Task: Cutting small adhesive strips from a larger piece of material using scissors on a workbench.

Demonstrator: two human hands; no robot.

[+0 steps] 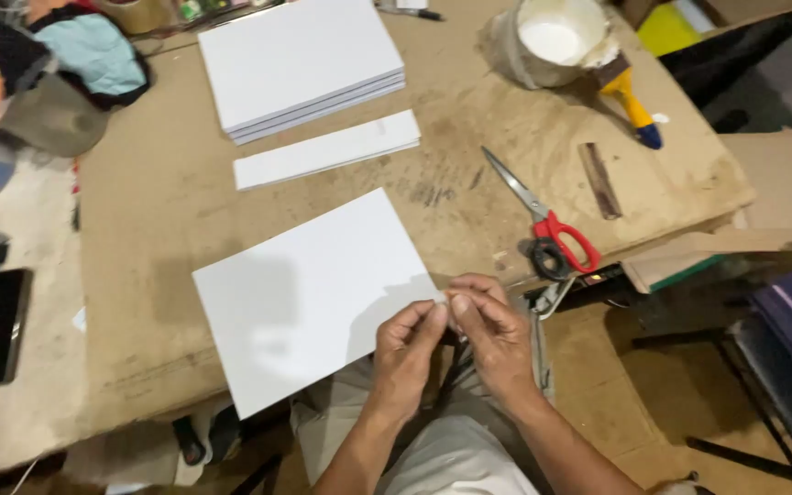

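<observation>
We see the white sheet (pixel 309 298) lying flat on the brown-covered table (pixel 153 197), its near edge hanging a little over the table's front. Both hands meet at its corner at about four o'clock from the sheet's middle. The left hand (pixel 405 353) and the right hand (pixel 492 335) each have fingertips pinched together at that corner; they seem to nip the corner or something tiny there, but we cannot tell which.

We judge the sheet light and thin, stiff enough to lie flat and overhang without drooping, yet easy to crease or smudge. Its smooth face would likely slip on the table, so we would take it by an edge or corner, best at the overhang.

At twelve o'clock from the sheet lies a narrow white strip (pixel 327 149), and beyond it a stack of white sheets (pixel 297 64). Red-handled scissors (pixel 543 220) rest at two o'clock, a glue pot (pixel 552 41) and brush (pixel 630 92) farther off.
</observation>
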